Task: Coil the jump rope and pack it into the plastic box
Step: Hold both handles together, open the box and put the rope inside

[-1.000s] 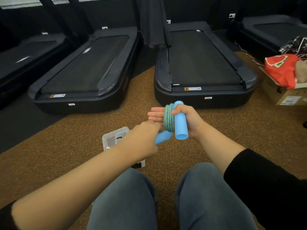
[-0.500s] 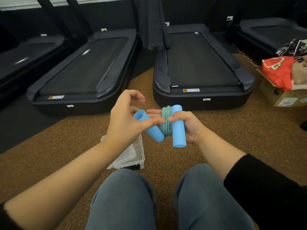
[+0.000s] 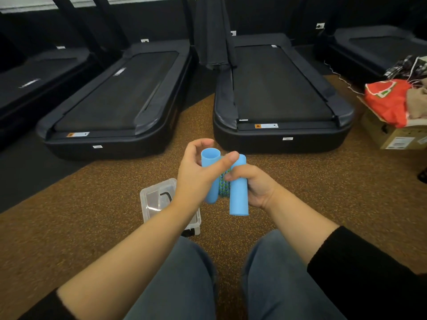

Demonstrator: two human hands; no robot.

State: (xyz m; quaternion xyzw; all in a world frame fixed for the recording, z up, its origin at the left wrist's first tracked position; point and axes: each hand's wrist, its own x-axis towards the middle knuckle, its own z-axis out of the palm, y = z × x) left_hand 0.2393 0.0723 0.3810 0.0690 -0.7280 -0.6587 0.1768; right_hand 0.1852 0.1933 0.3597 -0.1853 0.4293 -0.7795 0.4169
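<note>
The jump rope has a green-blue braided cord coiled between its two light blue handles. My right hand grips the right handle together with the coil, and that handle points down. My left hand holds the left handle nearly upright, pressed against the coil, with the thumb laid across both handles. The clear plastic box lies on the floor below my left forearm, which covers part of it. A dark item shows inside the box.
I sit on a brown speckled floor with my knees in jeans at the bottom. Black treadmills stand ahead in a row. A cardboard box with a red bag and clothes sits at the right.
My left hand has lifted the left handle from low beside the coil to upright against it. The thumb now reaches over to the right handle.
</note>
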